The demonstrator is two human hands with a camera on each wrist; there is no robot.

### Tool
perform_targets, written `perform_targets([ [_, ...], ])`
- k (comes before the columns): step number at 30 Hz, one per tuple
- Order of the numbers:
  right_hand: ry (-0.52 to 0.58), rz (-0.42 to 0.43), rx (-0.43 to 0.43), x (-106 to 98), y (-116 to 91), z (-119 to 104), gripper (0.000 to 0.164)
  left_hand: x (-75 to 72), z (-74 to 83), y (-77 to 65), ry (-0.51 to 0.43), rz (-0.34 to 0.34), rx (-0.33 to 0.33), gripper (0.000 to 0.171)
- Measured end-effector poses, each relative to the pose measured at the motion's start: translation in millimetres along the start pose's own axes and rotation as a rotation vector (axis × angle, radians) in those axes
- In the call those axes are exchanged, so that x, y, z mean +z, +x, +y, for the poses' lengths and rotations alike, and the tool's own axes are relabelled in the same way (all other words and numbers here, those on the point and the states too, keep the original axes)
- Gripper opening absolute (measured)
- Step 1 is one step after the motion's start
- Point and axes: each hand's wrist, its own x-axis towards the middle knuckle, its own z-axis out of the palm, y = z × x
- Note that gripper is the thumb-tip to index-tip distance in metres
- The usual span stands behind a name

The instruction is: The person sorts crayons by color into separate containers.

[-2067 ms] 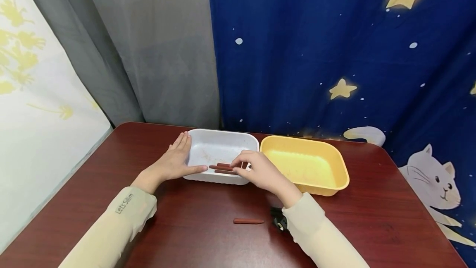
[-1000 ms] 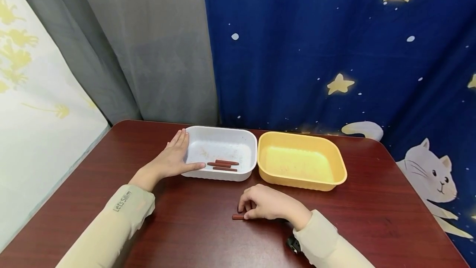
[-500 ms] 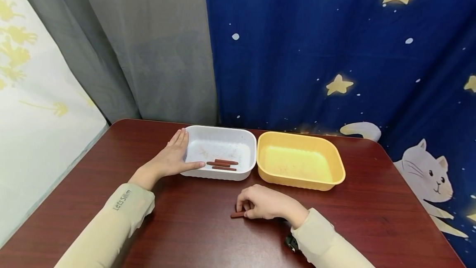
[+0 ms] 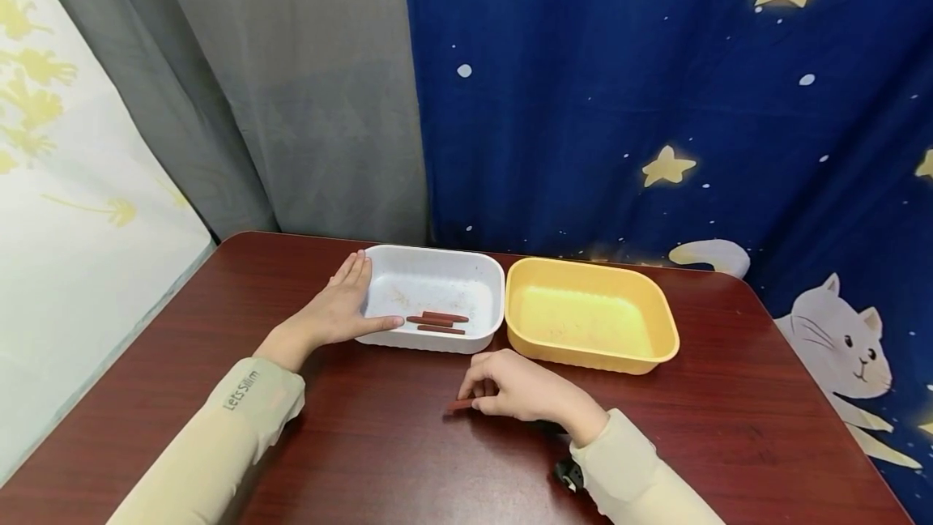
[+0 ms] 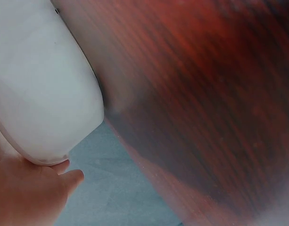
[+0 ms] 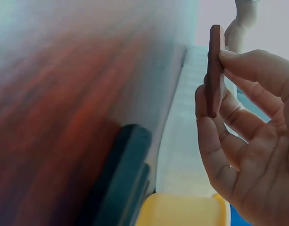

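In the head view my left hand lies against the left end of the white plastic tray, fingers straight along its side and thumb over the front rim. Inside the tray rest 3 reddish-brown sticks, side by side near the front wall. My right hand pinches another reddish-brown, crayon-like stick between thumb and fingers, just above the table in front of the trays. Seen from the right wrist, this stick has flat faces and narrows at its lower end.
A yellow tray stands right beside the white one, with nothing in it. Both sit near the back edge of the dark red wooden table. Behind hang grey and blue star-printed curtains. A black device shows under the right wrist.
My right hand has drawn back from the white tray to the stick lying on the table, pinched it and raised it slightly. The left hand keeps its place at the tray.
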Motion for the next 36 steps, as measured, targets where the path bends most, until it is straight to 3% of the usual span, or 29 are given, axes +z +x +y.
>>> perform_targets([
  [9,0.049,0.108,-0.083,-11.3,8.1,-4.8,0.017,-0.1,-0.6,-1.0,0.003,-0.012,-0.011,0.124],
  [22,0.150,0.237,-0.096,-31.2,27.4,-5.6,0.017,-0.1,0.0,0.3,0.007,-0.012,-0.025,0.125],
  [36,0.186,0.274,-0.068,-37.4,70.5,16.0,0.018,1.3,0.8,0.6,0.003,-0.008,-0.025,0.124],
])
